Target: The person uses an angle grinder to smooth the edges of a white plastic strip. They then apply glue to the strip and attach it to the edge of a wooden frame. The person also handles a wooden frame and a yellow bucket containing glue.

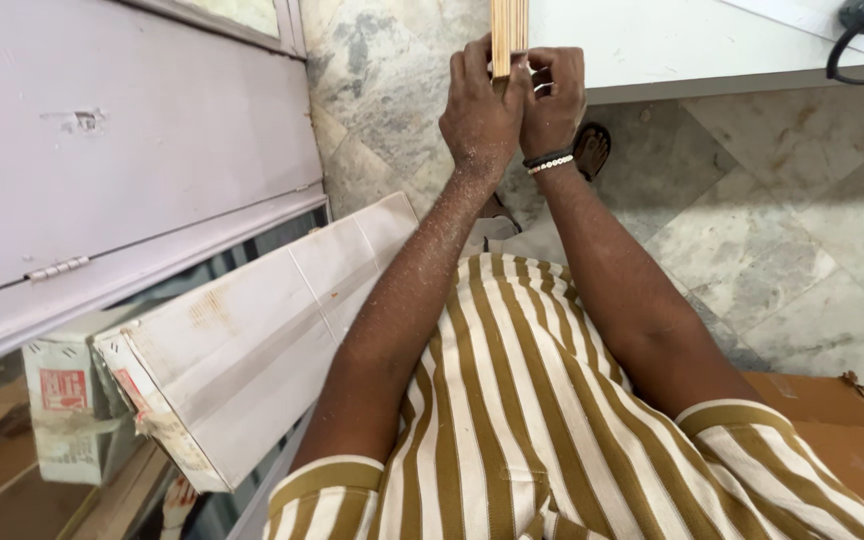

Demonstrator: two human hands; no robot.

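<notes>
Wood strip (508, 35) upright, clasped between both hands' fingers (479, 62)

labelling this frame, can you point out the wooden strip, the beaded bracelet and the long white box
wooden strip (508, 35), head view, on its light face above the hands
beaded bracelet (550, 163), head view, on the white beads at the wrist
long white box (272, 330), head view, on its broad top side

The person is wearing a short-sleeved shirt (522, 420) striped lengthwise in olive-brown and cream, the sleeve cuffs ending above the elbows. Fine pale sawdust is clinging to both forearms and to the hands. Two bracelets are circling the right wrist: a dark band (546, 157) and a string of small white beads (551, 165).
</notes>
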